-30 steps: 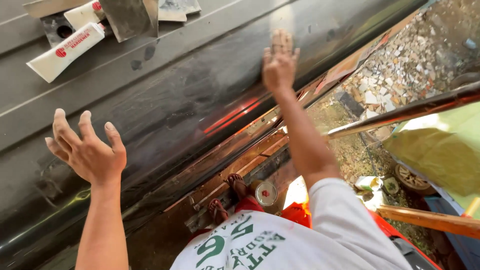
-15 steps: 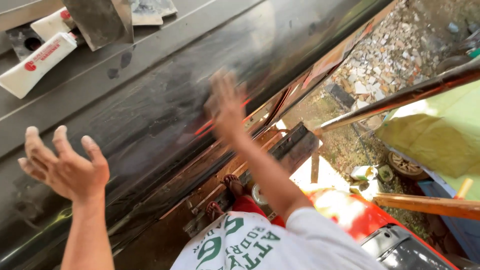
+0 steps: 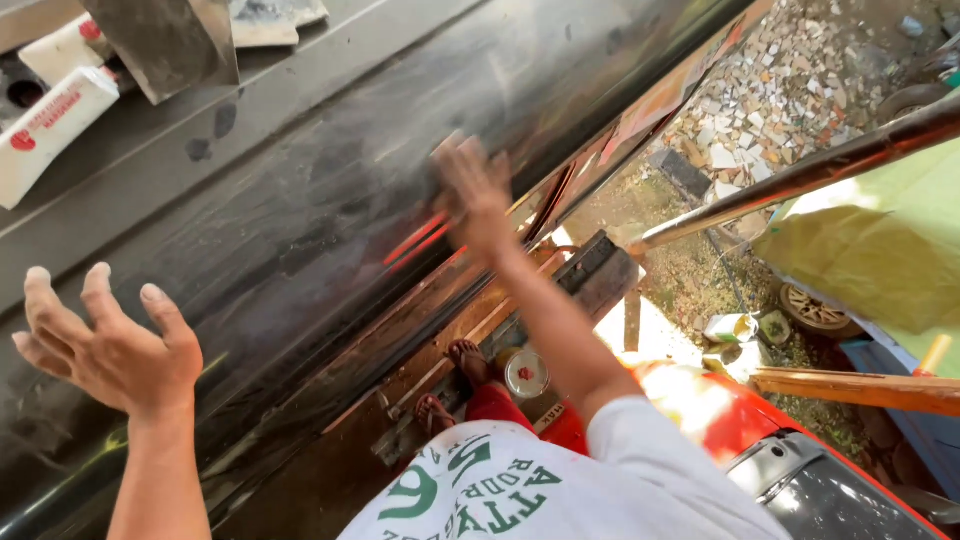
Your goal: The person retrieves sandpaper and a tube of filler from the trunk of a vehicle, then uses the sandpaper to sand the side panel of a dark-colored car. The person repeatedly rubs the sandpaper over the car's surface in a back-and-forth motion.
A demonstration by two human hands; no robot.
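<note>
Since the earlier frame my right hand [image 3: 472,190] has slid from the far end of the black panel [image 3: 330,230] back toward the middle, and my left hand [image 3: 105,345] has dropped lower and nearer. The panel runs across the scene from near left to far right, glossy and dusty. My right hand is blurred, fingers spread flat, and seems to rest on the panel near its right edge, holding nothing. My left hand is wide open, palm up, just clear of the panel at near left, empty.

I judge the main risk is footing: I am high up, my sandalled feet [image 3: 450,385] on a narrow ledge [image 3: 480,330] below, so leaning hard on a slick surface could slip. White tubes [image 3: 50,125] at far left could get knocked.
</note>
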